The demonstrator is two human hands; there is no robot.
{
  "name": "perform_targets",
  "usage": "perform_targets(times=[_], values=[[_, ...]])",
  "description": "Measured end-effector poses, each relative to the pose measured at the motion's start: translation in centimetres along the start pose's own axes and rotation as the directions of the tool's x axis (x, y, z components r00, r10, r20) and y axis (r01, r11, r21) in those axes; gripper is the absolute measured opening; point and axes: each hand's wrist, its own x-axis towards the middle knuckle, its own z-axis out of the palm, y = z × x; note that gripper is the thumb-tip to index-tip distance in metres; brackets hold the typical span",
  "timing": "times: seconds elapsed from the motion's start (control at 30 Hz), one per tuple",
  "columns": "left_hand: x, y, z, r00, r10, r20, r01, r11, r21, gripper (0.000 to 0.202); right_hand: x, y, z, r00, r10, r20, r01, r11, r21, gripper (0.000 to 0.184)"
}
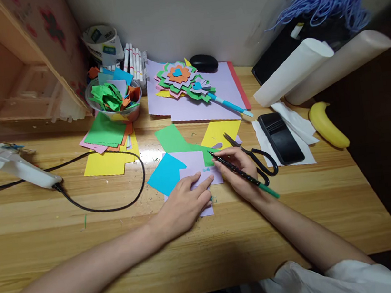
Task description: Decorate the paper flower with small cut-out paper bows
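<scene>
- Wooden table (318, 231) spreads wide in front of a grey wall (200, 16).
- Near its middle lie a blue sheet (163, 177) at the left, and a green sheet (172, 138) and a yellow sheet (224, 130) farther away.
- Left hand (184, 203) lies flat, fingers straight and a little spread, clenching nothing; some fingertips rest on a small purple paper (216, 176).
- Right hand (244, 185) grasps a black pen (244, 174) between thumb and fingers. Scissors (249, 152) lie just beside this hand, on its outer side.
- Small purple paper is thus under the left fingertips, and just to the left of the right fingers. Its long axis goes from left to right.
- Pen lies slanting: its tip points away and leftward, its green end comes back over the right wrist. The tip is over the green sheet, a little beyond the paper's far edge; I cannot tell if it touches.
- Tiny blue marks (206, 169) are on the small purple paper, nearer to the person than the tip and slightly to its left.
</scene>
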Motion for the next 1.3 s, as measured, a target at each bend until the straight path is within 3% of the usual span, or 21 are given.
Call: perform_targets(times=[0.17, 0.23, 0.4, 0.5, 0.63, 0.9, 1.3], values=[[0.03, 0.06, -0.07, 0.999, 0.032, 0.017, -0.033, 0.997, 0.076, 0.021, -0.27, 0.71, -0.28, 0.997, -0.079, 0.005, 0.079, 0.996, -0.043, 0.003], [0.03, 0.07, 0.05, 0.999, 0.038, 0.021, -0.040, 0.994, 0.097, 0.022, -0.24, 0.85, -0.39, 0.995, -0.095, 0.011, 0.096, 0.993, -0.074, 0.007], [0.08, 0.08, 0.09, 0.999, 0.034, 0.036, -0.038, 0.993, 0.110, 0.024, 0.02, 0.52, -0.29, 0.996, 0.025, 0.086, -0.015, 0.994, -0.109, 0.007], [0.12, 0.09, -0.08, 0.999, 0.031, 0.037, -0.034, 0.994, 0.108, 0.024, 0.18, 0.17, -0.09, 0.995, -0.007, 0.098, 0.013, 0.999, -0.051, 0.003], [0.17, 0.07, -0.20, 0.999, 0.024, 0.045, -0.028, 0.994, 0.101, 0.025, 0.26, -0.02, -0.08, 0.993, 0.017, 0.120, -0.014, 1.000, -0.028, 0.012], [-0.04, 0.18, -0.19, 0.998, 0.061, 0.029, -0.064, 0.990, 0.123, 0.019, -0.29, 0.21, -0.40, 0.945, 0.095, 0.314, -0.016, 0.969, -0.245, 0.014], [-0.21, 0.44, -0.30, 0.997, 0.082, -0.006, -0.080, 0.987, 0.142, 0.019, -0.17, 0.02, -0.17, 0.942, 0.054, 0.331, 0.074, 0.929, -0.362, 0.013]])
